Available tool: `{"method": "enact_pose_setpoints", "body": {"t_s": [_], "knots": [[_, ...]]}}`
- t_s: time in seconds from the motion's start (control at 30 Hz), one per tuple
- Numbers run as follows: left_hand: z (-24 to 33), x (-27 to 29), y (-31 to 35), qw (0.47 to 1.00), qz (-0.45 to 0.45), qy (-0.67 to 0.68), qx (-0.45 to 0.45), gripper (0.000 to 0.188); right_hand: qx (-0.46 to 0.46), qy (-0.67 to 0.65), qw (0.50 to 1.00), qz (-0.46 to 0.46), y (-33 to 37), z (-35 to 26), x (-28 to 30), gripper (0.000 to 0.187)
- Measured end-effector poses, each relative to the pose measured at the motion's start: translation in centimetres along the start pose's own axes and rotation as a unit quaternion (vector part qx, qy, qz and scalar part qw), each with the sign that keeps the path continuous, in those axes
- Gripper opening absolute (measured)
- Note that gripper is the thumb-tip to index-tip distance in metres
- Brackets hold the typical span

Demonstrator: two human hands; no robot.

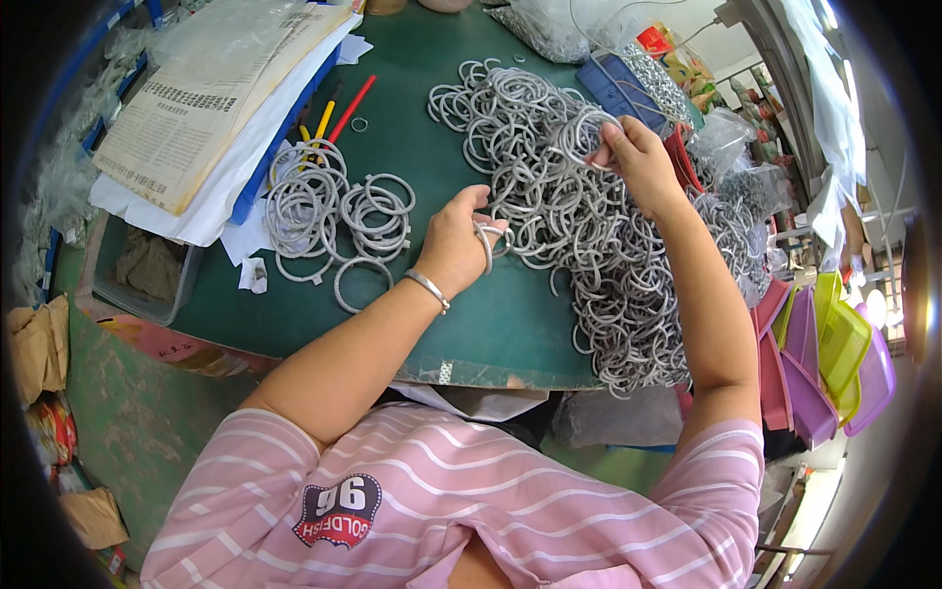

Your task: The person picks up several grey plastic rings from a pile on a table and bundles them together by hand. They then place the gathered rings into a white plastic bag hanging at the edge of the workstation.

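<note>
Left hand [456, 240] pinches one grey ring [485, 245], right hand [638, 162] grips several at 1 o'clock; small sorted stacks [334, 211] at 10 o'clock, large loose heap [589, 236] apparently remains.

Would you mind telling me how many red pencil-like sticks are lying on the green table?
1. The red stick lies slanted near the top left of the green table, beside a yellow stick and above the sorted rings. Papers may hide more.
</note>
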State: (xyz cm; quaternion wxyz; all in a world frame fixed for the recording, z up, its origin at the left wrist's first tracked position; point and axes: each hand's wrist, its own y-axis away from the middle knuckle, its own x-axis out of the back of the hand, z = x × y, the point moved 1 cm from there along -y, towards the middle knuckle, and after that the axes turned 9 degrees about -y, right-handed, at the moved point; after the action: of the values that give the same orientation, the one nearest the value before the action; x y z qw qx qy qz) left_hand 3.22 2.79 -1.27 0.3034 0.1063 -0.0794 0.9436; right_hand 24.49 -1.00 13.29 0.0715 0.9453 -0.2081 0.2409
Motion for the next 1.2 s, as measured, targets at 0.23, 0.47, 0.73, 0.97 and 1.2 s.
{"method": "enact_pose_setpoints", "body": {"t_s": [0.23, 0.47, 0.73, 0.97, 1.2], "knots": [[0.3, 0.1, 0.2, 0.995, -0.009, -0.063, -0.079, 0.042, 0.079, 0.419, 0.904, -0.03, -1.4, -3.4, 0.1, 0.021], [1.3, -0.2, 0.9, 0.993, -0.058, -0.064, -0.085, 0.046, 0.203, 0.347, 0.915, -0.025, -1.4, -0.6, -0.6, 0.006], [1.5, 0.5, 0.7, 0.995, -0.052, -0.076, -0.034, 0.039, 0.171, -0.053, 0.983, 0.041, 0.5, 1.4, -4.4, 0.007], [0.9, -0.7, 1.0, 0.994, -0.028, -0.038, -0.094, 0.018, 0.225, -0.127, 0.925, 0.279, -1.2, 1.9, -4.3, 0.005], [1.0, 0.3, -0.2, 0.984, 0.141, -0.001, -0.112, 0.014, 0.429, 0.205, 0.873, 0.112, 7.2, 0.7, -7.1, 0.026]]}}
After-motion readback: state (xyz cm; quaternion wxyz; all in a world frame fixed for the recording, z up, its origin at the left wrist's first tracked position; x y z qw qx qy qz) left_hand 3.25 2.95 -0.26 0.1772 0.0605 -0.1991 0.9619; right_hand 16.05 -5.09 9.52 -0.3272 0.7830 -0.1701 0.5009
